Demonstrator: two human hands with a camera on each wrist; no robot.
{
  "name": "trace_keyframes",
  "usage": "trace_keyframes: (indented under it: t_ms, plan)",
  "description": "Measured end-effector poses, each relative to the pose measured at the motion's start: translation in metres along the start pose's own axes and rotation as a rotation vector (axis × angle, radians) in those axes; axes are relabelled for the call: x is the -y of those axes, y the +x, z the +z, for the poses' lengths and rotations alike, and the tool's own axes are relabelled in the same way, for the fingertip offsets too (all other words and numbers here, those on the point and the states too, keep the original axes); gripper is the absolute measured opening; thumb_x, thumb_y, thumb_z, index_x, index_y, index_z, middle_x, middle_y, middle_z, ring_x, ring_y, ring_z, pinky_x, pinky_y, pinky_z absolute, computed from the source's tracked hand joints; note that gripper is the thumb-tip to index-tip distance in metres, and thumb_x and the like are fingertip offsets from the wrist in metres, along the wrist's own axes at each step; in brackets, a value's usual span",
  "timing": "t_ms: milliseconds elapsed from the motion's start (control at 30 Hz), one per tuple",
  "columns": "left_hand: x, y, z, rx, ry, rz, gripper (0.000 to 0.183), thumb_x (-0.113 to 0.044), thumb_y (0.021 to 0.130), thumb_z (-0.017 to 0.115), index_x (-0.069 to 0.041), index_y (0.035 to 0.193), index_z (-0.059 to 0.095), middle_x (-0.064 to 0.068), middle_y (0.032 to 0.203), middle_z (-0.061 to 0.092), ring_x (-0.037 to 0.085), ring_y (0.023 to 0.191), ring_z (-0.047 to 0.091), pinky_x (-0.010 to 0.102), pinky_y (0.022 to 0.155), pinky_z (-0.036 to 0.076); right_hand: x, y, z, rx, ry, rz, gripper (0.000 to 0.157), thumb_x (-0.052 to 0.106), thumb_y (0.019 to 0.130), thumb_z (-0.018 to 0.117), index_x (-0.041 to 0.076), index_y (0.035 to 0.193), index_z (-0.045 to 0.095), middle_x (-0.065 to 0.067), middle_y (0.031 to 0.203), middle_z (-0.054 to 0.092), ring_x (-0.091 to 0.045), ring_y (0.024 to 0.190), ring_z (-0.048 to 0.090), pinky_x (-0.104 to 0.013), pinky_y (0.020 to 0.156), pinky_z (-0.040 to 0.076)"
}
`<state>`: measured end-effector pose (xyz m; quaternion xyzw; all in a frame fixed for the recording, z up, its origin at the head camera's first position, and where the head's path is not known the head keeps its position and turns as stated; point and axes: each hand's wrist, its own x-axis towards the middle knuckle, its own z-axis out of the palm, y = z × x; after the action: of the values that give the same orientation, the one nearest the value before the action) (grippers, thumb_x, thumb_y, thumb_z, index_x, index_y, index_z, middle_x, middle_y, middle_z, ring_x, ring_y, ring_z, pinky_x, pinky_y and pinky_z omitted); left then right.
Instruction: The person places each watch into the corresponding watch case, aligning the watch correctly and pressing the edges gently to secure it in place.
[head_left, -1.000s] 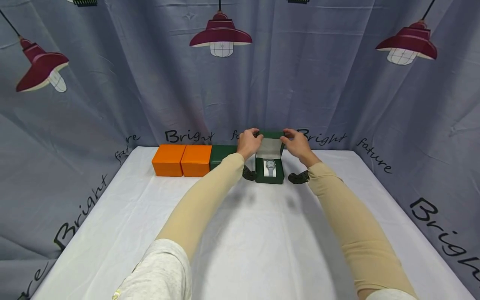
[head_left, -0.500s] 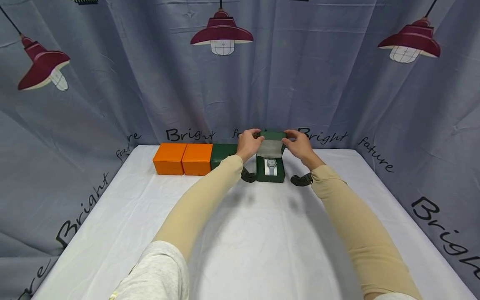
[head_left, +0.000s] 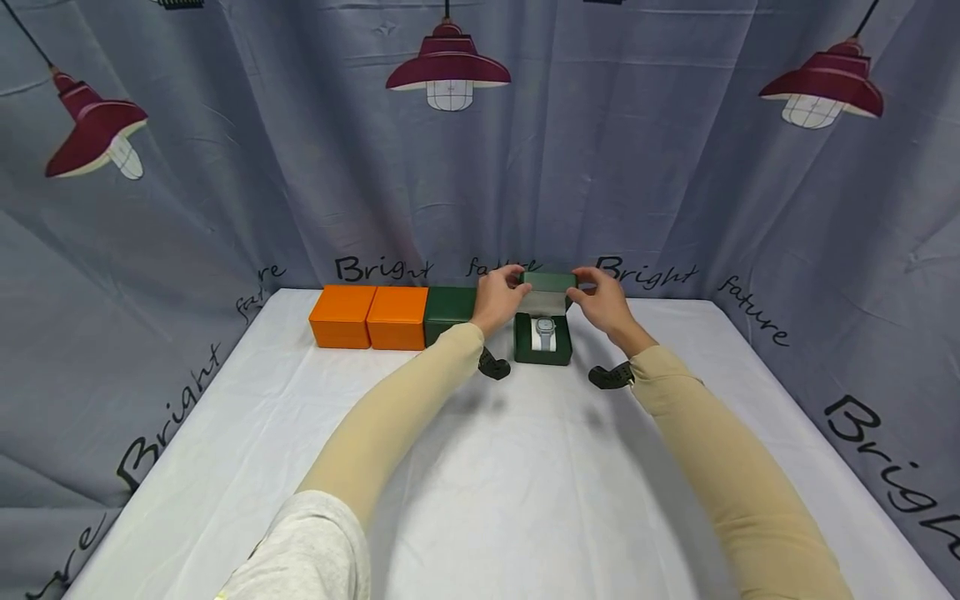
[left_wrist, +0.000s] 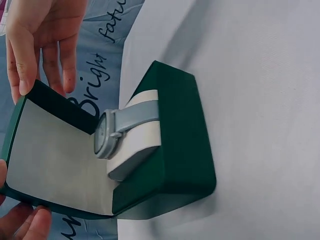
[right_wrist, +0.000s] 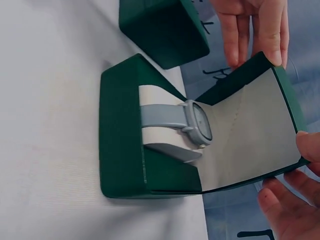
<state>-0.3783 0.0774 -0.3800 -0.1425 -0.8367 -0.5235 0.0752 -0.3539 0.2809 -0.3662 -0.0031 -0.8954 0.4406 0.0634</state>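
Note:
A green watch box stands on the table with its lid raised and tilted partway over the base. Inside, a grey-blue wristwatch is wrapped round a white cushion. My left hand pinches the lid's left edge between thumb and fingers. At the opposite edge, my right hand does the same; its thumb and fingers show close up in the right wrist view. Pale lining covers the lid's inner face.
To the left, a second green box and two orange boxes stand in a row, lids down. White cloth covers the table. Behind it hangs a grey-blue curtain printed with lamps and lettering.
Both hands have tipped the lid forward and lower over the base, so less of its lining shows in the head view. The watch and the other boxes stay in place.

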Motion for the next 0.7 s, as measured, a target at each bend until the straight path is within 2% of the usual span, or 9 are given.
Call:
trace_keyframes:
  t_ms: [333, 700]
  plan:
    - [0.006, -0.013, 0.001, 0.005, -0.028, 0.042, 0.038, -0.020, 0.098, 0.067, -0.012, 0.135, 0.062, 0.007, 0.120, 0.066, 0.021, 0.106, 0.064, 0.034, 0.085, 0.056, -0.008, -0.011, 0.007, -0.017, 0.016, -0.024, 0.048, 0.018, 0.103, 0.058, 0.010, 0.148, 0.045, -0.016, 0.148, 0.047, -0.036, 0.132, 0.052, -0.051, 0.100, 0.050]
    - [0.016, -0.021, 0.005, -0.002, -0.030, 0.086, 0.037, -0.018, 0.097, 0.069, -0.011, 0.132, 0.062, 0.007, 0.123, 0.064, 0.019, 0.107, 0.064, 0.031, 0.088, 0.056, -0.014, -0.025, 0.012, -0.055, 0.031, -0.102, 0.045, 0.012, 0.101, 0.061, 0.008, 0.143, 0.048, -0.017, 0.142, 0.052, -0.035, 0.131, 0.053, -0.049, 0.103, 0.050]
